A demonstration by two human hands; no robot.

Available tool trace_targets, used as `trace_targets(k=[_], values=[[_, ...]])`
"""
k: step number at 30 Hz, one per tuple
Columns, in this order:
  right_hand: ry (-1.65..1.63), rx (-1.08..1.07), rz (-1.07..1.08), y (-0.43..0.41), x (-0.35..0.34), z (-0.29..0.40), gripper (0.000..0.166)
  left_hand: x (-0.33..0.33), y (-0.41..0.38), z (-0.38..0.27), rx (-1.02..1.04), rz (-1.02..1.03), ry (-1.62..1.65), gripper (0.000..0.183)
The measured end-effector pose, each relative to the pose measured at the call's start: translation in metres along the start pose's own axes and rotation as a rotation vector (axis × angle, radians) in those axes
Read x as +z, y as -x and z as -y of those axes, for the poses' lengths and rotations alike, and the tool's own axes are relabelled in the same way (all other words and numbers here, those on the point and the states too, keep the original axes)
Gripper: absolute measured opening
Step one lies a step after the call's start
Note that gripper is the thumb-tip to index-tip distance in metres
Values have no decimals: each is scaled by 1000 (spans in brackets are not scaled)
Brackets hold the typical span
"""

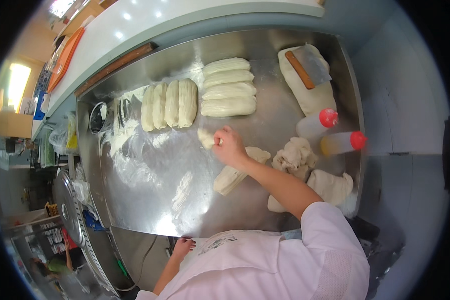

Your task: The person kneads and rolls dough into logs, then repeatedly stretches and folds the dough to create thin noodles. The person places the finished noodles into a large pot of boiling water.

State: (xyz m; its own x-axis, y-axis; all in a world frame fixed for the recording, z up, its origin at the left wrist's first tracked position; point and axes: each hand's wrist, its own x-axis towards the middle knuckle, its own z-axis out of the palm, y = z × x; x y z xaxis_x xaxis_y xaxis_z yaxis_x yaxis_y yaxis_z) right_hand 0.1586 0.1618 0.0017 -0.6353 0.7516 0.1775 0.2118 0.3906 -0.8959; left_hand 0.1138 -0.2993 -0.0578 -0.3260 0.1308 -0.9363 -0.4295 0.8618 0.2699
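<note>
My right hand (230, 147) is over the middle of the steel worktop (153, 195), its fingers closed on a small piece of dough (205, 138). Under my right forearm lies a folded length of dough (230, 179), partly covered by the arm. My left hand (183, 246) is low at the worktop's front edge, beside my pale top. Its fingers are bent, and whether they grip anything cannot be made out. Ahead of my right hand are two groups of ridged dough rolls, one of upright rolls (171, 105) and one of crosswise rolls (228, 89).
At right, a dough scraper (307, 69) with a wooden handle lies on a large dough slab (311, 95). Two red-capped squeeze bottles (310, 125) stand near crumpled dough (295, 155). A dark bowl (98, 118) and scattered flour (125, 135) are at left. A person (58, 262) is in the background.
</note>
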Motion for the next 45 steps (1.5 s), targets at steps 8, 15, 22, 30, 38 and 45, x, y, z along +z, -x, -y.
trace_targets(k=[8,15,22,30,38,45], values=[[173,-291,-360,80,-153,120,16,-12,12,3,374,64,-593,37],[1019,-169,-225,130,-170,33,17,70,40,-178,316,342,615,35],[153,208,-34,126,-110,38,22,152,31,-265,419,209,373,39],[-55,204,132,115,-92,-9,46,171,-7,-263,617,-38,309,43],[-1739,802,506,94,-189,29,80,195,183,-311,1474,378,-45,45],[-1978,974,880,157,-164,57,96,104,118,-240,305,913,601,73]])
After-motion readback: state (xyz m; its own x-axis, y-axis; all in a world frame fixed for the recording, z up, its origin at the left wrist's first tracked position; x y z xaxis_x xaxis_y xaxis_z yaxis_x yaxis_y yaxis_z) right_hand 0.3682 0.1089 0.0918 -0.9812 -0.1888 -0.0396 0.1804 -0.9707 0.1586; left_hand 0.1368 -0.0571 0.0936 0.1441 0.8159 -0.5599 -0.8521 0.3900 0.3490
